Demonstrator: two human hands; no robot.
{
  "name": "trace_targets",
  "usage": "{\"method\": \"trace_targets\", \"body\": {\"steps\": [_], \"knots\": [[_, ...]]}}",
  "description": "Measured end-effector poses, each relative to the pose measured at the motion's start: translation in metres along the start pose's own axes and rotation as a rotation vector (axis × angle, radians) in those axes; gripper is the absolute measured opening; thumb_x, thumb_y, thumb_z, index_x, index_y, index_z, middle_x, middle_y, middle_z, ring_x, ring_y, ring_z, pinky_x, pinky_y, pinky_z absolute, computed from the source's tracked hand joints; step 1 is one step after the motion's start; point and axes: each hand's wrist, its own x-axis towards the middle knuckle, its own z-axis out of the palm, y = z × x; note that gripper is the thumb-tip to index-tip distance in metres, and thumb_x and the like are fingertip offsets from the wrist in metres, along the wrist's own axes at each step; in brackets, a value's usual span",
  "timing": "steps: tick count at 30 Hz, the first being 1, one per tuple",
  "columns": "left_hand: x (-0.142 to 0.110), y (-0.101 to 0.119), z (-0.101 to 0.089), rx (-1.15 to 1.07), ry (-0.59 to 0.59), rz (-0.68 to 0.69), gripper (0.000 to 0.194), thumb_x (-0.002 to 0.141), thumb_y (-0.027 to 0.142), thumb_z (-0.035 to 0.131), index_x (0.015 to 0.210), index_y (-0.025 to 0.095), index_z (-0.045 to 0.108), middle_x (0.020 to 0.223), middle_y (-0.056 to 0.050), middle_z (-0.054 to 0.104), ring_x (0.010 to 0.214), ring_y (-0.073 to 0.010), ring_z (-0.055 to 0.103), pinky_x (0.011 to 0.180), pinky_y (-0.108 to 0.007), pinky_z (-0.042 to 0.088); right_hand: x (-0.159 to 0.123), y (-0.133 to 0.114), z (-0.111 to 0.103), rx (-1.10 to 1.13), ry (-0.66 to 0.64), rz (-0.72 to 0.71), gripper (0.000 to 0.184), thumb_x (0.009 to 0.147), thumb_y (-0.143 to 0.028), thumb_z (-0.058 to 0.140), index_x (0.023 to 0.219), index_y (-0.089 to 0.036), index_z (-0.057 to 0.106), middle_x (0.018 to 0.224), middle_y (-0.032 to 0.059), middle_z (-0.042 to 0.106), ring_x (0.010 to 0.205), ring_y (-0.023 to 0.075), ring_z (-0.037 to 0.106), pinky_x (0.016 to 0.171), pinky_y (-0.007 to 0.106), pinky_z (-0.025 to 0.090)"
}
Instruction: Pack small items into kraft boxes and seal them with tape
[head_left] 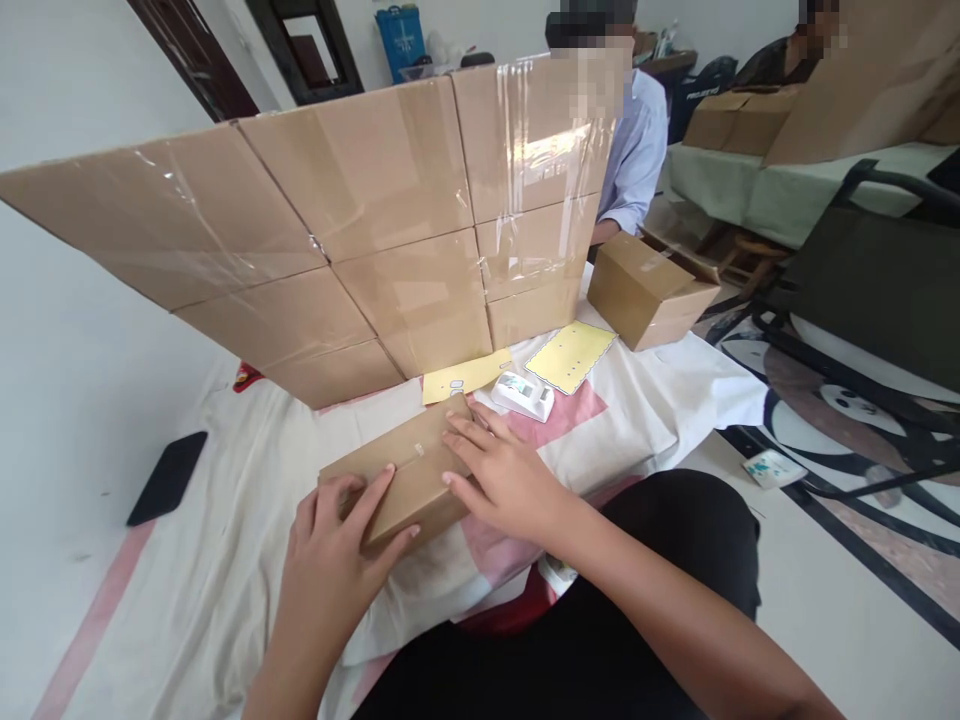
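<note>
- Brown cardboard carton (427, 468), closed on top, lies on the cloth-covered table (247, 490), between the person's two hands.
- Left hand (330, 550) grasps the carton's left end, fingers over the top and thumb at the near side.
- Right hand (502, 475) touches the top at the other end, fingers spread—whether it grips or merely rests, I cannot tell.
- Just beyond sit a white device (525, 396) and two yellow sheets (466, 376) (573, 356); a taped cardboard panel (405, 300) stands behind them.
- Pressing too hard on the top could dent it, and uneven pressure could lift a flap.
- Pushing the carton forward could knock the device or crease a sheet; a harder shove might jar the panel.
- Rumpled cloth could catch the carton's bottom edge and twist it—or drag along whatever lies on it, the dark phone-like slab (166, 478) included.
</note>
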Motion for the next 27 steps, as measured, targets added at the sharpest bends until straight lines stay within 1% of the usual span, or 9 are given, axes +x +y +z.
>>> {"method": "trace_targets", "body": {"steps": [6,11,15,18,20,22,24,25,27], "knots": [[0.006,-0.012,0.009,-0.054,0.023,0.008,0.059,0.094,0.059,0.060,0.142,0.024,0.061,0.117,-0.014,0.055,0.110,-0.0321,0.056,0.098,-0.051,0.048,0.000,0.002,0.003,-0.015,-0.017,-0.008,0.069,0.099,-0.053,0.057,0.150,-0.006,0.053,0.163,0.0148,0.041,0.157,0.0412,0.019,0.125,0.058,0.038],[0.012,-0.014,0.012,-0.082,0.046,0.031,0.057,0.093,0.058,0.061,0.140,0.026,0.061,0.118,-0.015,0.055,0.110,-0.0332,0.057,0.098,-0.052,0.049,0.001,0.005,0.005,-0.006,-0.010,-0.001,0.070,0.096,-0.051,0.064,0.150,-0.009,0.051,0.164,0.0153,0.039,0.157,0.0420,0.019,0.121,0.062,0.042],[0.012,-0.014,0.012,-0.091,0.043,0.031,0.058,0.093,0.059,0.060,0.142,0.027,0.059,0.117,-0.015,0.056,0.111,-0.0344,0.058,0.100,-0.054,0.048,0.000,0.003,0.006,0.018,-0.014,0.006,0.069,0.097,-0.051,0.063,0.150,-0.009,0.051,0.164,0.0161,0.039,0.157,0.0419,0.019,0.122,0.062,0.040],[0.013,-0.013,0.013,-0.101,0.036,0.000,0.059,0.093,0.062,0.058,0.141,0.027,0.060,0.118,-0.015,0.056,0.111,-0.0349,0.058,0.101,-0.055,0.048,0.002,0.007,-0.002,0.172,0.025,-0.036,0.067,0.098,-0.054,0.061,0.150,-0.014,0.052,0.166,0.0146,0.036,0.159,0.0382,0.018,0.126,0.059,0.032],[0.013,-0.014,0.015,-0.108,0.032,-0.021,0.060,0.093,0.062,0.058,0.140,0.025,0.062,0.120,-0.017,0.056,0.112,-0.0359,0.057,0.102,-0.057,0.047,0.006,0.019,-0.014,0.372,0.133,-0.019,0.061,0.102,-0.055,0.053,0.149,-0.018,0.051,0.163,0.0130,0.041,0.155,0.0309,0.032,0.126,0.049,0.035],[0.013,-0.015,0.016,-0.111,0.032,-0.033,0.060,0.092,0.062,0.059,0.138,0.023,0.064,0.120,-0.017,0.056,0.112,-0.0368,0.057,0.103,-0.058,0.047,0.011,0.038,-0.028,0.532,0.279,0.120,0.053,0.105,-0.053,0.042,0.141,-0.018,0.058,0.150,0.0126,0.056,0.139,0.0243,0.052,0.118,0.040,0.043],[0.012,-0.014,0.014,-0.102,0.025,-0.029,0.059,0.092,0.061,0.059,0.138,0.024,0.064,0.121,-0.018,0.056,0.112,-0.0368,0.057,0.102,-0.059,0.048,0.016,0.060,-0.040,0.551,0.345,0.348,0.054,0.106,-0.056,0.034,0.121,-0.016,0.067,0.129,0.0122,0.067,0.122,0.0239,0.062,0.107,0.037,0.047],[0.011,-0.011,0.012,-0.078,0.011,-0.037,0.058,0.093,0.060,0.059,0.139,0.024,0.063,0.122,-0.018,0.056,0.112,-0.0372,0.057,0.101,-0.059,0.049,0.017,0.072,-0.043,0.526,0.327,0.464,0.056,0.106,-0.058,0.032,0.111,-0.016,0.069,0.122,0.0119,0.069,0.116,0.0245,0.064,0.103,0.038,0.047],[0.011,0.003,0.005,0.003,-0.025,-0.066,0.056,0.096,0.053,0.056,0.145,0.024,0.057,0.126,-0.019,0.058,0.116,-0.0402,0.056,0.100,-0.062,0.050,0.019,0.092,-0.045,0.459,0.228,0.657,0.061,0.105,-0.063,0.029,0.100,-0.016,0.068,0.112,0.0109,0.071,0.104,0.0250,0.065,0.096,0.038,0.047]]}}
